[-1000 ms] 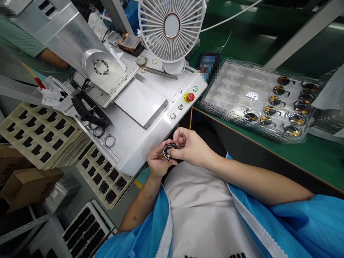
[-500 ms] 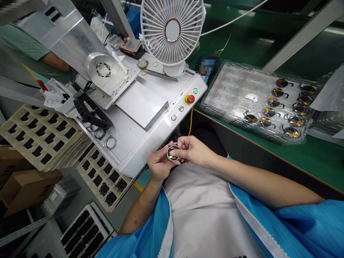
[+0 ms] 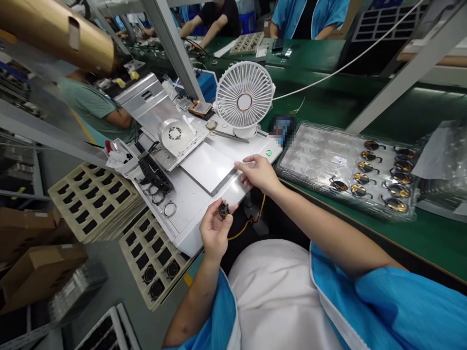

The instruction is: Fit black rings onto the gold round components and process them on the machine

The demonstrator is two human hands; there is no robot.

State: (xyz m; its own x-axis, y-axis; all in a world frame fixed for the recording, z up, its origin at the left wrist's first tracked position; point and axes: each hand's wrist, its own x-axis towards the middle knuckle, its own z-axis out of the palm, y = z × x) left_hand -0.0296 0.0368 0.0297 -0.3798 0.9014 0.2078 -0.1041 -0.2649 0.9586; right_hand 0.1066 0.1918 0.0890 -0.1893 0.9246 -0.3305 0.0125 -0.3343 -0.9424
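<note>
Held between the thumb and fingers of my left hand [image 3: 215, 228] is a small round watch case [image 3: 224, 210], dark and tilted nearly edge-on, in front of the white machine [image 3: 197, 228]. My right hand [image 3: 259, 174] is at the machine's front right, its index finger stretched toward the corner of the flat metal plate [image 3: 209, 167]. Its other fingers are loosely bent and apart, with nothing seen in them. Whether a fingertip touches the plate I cannot tell. Behind the plate stands a metal fixture [image 3: 175, 133] with a round seat.
A white fan [image 3: 244, 97] and tweezers [image 3: 229, 136] sit on the machine's back. Metal rings [image 3: 170, 209] lie at its left. A clear tray [image 3: 310, 146] with round gold-and-black parts is right. Beige trays [image 3: 126, 238] stand lower left. Co-workers are beyond.
My right hand has left the watch case and moved up and forward to the plate's corner. The left hand keeps the case, now tilted. The camera view has lifted, showing more background.
</note>
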